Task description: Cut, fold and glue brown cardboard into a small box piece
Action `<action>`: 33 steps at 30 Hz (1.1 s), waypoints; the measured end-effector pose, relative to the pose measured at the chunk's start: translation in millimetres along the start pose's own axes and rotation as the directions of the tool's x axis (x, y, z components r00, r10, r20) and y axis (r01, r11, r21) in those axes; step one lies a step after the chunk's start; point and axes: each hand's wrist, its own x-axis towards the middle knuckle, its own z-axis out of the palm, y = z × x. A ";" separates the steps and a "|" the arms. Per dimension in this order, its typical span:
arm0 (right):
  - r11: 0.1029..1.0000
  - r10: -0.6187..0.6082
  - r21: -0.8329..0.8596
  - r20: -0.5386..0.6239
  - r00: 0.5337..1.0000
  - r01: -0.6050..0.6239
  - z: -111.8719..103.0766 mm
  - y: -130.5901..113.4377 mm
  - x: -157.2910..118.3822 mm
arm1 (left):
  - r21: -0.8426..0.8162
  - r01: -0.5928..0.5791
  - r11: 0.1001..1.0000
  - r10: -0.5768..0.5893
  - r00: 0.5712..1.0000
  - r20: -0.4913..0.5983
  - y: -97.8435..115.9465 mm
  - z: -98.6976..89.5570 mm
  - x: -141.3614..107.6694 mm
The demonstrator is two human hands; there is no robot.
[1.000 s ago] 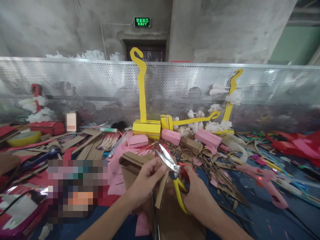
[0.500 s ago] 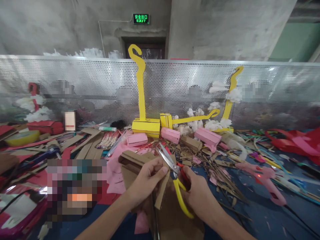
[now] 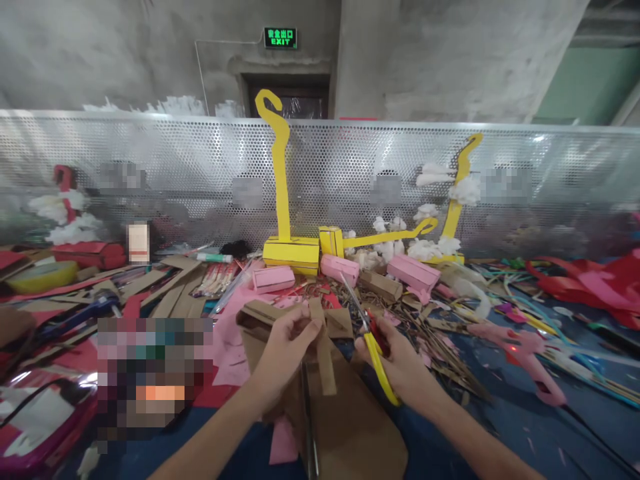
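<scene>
My left hand (image 3: 287,343) pinches a narrow brown cardboard strip (image 3: 326,363) between thumb and fingers. My right hand (image 3: 400,360) grips scissors (image 3: 371,339) with one yellow and one red handle; their blades are close together, pointing up and left, apart from the strip. Under both hands lies a larger piece of brown cardboard (image 3: 365,427), with a long thin metallic item (image 3: 310,433) on it that I cannot identify. Just behind the strip is a small flat cardboard piece (image 3: 341,323).
Yellow hook-shaped stands (image 3: 283,187) and pink blocks (image 3: 274,279) line the back, before a perforated metal panel (image 3: 330,167). Cardboard scraps (image 3: 450,353) spread right of centre. A pink glue gun (image 3: 525,343) with a cord lies at right. Yellow tape (image 3: 43,277) is at left.
The scissors have moved right, away from the strip, and their blades have come together. The strip has turned in my left hand. A small cardboard piece now shows behind it.
</scene>
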 end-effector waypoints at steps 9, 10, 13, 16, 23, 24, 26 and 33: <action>0.932 -0.003 -0.362 0.007 1.000 0.005 -20.5 11.1 10.0 | 0.022 0.059 0.998 -0.059 0.998 0.032 2.8 -3.0 -1.3; 0.939 0.004 -0.343 0.010 1.000 0.000 -20.4 10.9 9.5 | 0.024 0.061 0.998 -0.061 0.998 0.026 2.5 -3.1 -1.3; 0.960 0.006 -0.280 0.029 1.000 0.002 -18.5 6.0 6.3 | 0.038 0.056 0.998 -0.056 0.998 0.002 1.9 -3.7 -0.7; 0.964 0.019 -0.265 0.032 0.999 -0.010 -16.4 -2.0 2.4 | 0.054 0.040 0.998 -0.039 0.999 -0.012 1.0 -4.8 0.2; 0.980 -0.002 -0.199 0.024 1.000 0.006 -12.3 -13.1 -1.0 | 0.076 0.017 0.997 -0.016 1.000 -0.009 -4.0 -6.6 2.8; 0.986 -0.004 -0.166 0.032 0.999 0.009 -11.2 -13.1 -1.4 | 0.061 0.015 0.998 -0.014 1.000 -0.013 -3.6 -6.3 3.0; 0.995 -0.006 -0.100 0.055 0.998 0.011 -8.8 -12.3 -2.7 | 0.021 0.025 0.999 -0.025 0.999 -0.020 -1.5 -5.2 3.0; 0.979 0.021 -0.202 0.110 0.994 0.001 -1.3 -12.6 -11.5 | -0.128 0.075 0.989 -0.079 0.996 -0.029 7.5 -3.4 2.0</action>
